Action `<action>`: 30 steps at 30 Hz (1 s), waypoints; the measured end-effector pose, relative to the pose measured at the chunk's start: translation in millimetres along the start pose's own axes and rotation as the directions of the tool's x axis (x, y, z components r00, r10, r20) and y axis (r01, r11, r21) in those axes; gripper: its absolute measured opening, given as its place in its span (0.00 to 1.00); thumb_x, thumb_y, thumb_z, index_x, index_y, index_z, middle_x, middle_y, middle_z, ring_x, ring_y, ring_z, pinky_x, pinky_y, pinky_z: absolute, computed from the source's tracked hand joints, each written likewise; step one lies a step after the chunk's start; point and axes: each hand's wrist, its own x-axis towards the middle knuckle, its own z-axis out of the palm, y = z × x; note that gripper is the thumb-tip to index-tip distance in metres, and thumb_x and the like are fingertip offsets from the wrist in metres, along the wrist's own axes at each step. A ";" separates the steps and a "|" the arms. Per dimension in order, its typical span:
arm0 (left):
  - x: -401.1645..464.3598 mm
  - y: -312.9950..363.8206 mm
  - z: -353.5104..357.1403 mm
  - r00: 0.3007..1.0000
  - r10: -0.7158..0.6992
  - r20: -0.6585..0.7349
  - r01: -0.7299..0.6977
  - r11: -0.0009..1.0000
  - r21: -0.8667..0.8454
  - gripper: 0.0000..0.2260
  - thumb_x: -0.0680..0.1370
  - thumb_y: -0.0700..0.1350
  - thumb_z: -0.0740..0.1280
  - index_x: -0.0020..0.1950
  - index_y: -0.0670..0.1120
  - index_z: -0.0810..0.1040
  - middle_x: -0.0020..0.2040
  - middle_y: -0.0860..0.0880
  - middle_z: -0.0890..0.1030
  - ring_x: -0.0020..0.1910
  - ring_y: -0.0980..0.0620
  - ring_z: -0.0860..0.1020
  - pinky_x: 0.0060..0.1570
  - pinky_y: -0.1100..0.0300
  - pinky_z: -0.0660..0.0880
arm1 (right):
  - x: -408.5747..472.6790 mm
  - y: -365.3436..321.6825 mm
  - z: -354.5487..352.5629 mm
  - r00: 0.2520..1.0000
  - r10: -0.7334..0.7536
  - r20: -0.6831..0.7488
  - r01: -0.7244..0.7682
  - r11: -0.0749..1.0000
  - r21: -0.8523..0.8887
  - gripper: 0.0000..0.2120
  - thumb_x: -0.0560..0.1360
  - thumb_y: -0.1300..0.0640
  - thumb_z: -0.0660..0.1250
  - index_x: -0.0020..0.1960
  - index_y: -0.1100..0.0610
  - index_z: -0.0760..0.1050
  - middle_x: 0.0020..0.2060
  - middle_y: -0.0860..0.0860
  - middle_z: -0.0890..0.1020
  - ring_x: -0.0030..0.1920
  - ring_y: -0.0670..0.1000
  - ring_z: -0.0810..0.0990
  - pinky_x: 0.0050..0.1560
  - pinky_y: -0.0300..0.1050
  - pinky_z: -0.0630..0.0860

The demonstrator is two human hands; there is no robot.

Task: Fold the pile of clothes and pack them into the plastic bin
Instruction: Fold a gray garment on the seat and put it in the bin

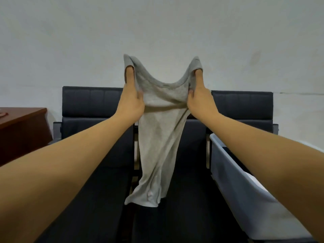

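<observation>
My left hand and right hand pinch one grey tank top with curled fingers | hem hangs free above two dark seats | one plastic bin at right

At the centre of the frame, the left hand and right hand are holding up a grey tank top by its shoulder straps, its hem hanging over dark chairs. A plastic bin is sitting at lower right, a wooden table at left.
</observation>
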 end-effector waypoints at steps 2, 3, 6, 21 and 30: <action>-3.4 14.7 -8.9 0.995 0.083 -0.063 -0.079 0.996 0.050 0.34 0.85 0.41 0.56 0.79 0.62 0.36 0.56 0.43 0.74 0.37 0.48 0.75 0.31 0.54 0.75 | -4.3 -12.3 -11.3 0.997 -0.074 -0.016 0.073 0.996 -0.044 0.30 0.83 0.63 0.55 0.80 0.50 0.48 0.31 0.54 0.72 0.28 0.53 0.70 0.28 0.47 0.66; -5.6 22.4 -13.5 0.988 0.123 -0.093 -0.116 0.990 0.076 0.34 0.84 0.40 0.56 0.80 0.62 0.39 0.60 0.42 0.72 0.39 0.46 0.76 0.34 0.50 0.77 | -5.9 -18.7 -15.9 0.993 -0.113 -0.032 0.111 0.992 -0.065 0.29 0.83 0.63 0.55 0.80 0.52 0.49 0.32 0.53 0.72 0.29 0.53 0.70 0.28 0.46 0.65; -12.3 44.2 -26.5 0.965 0.180 -0.191 -0.145 0.972 0.182 0.34 0.82 0.36 0.56 0.81 0.60 0.44 0.63 0.41 0.69 0.37 0.43 0.75 0.33 0.45 0.75 | -8.7 -37.6 -27.0 0.970 -0.213 -0.120 0.196 0.970 -0.142 0.26 0.82 0.63 0.54 0.78 0.54 0.55 0.36 0.51 0.71 0.31 0.50 0.69 0.28 0.45 0.60; -6.1 26.6 -25.4 0.996 0.012 -0.089 0.015 0.953 0.304 0.39 0.81 0.39 0.58 0.80 0.60 0.37 0.37 0.43 0.75 0.30 0.45 0.72 0.27 0.53 0.67 | 6.8 2.8 -30.5 0.988 -0.157 0.004 0.140 0.870 -0.473 0.30 0.83 0.62 0.55 0.80 0.48 0.50 0.35 0.57 0.74 0.29 0.56 0.69 0.29 0.47 0.62; 13.3 15.6 -2.8 0.955 -0.218 0.200 0.265 0.930 -0.255 0.41 0.84 0.45 0.61 0.77 0.63 0.28 0.64 0.50 0.74 0.46 0.49 0.79 0.40 0.52 0.82 | 30.4 14.4 -17.7 0.959 0.220 0.180 -0.257 0.943 0.213 0.38 0.84 0.55 0.61 0.83 0.50 0.38 0.78 0.52 0.62 0.60 0.55 0.75 0.56 0.45 0.73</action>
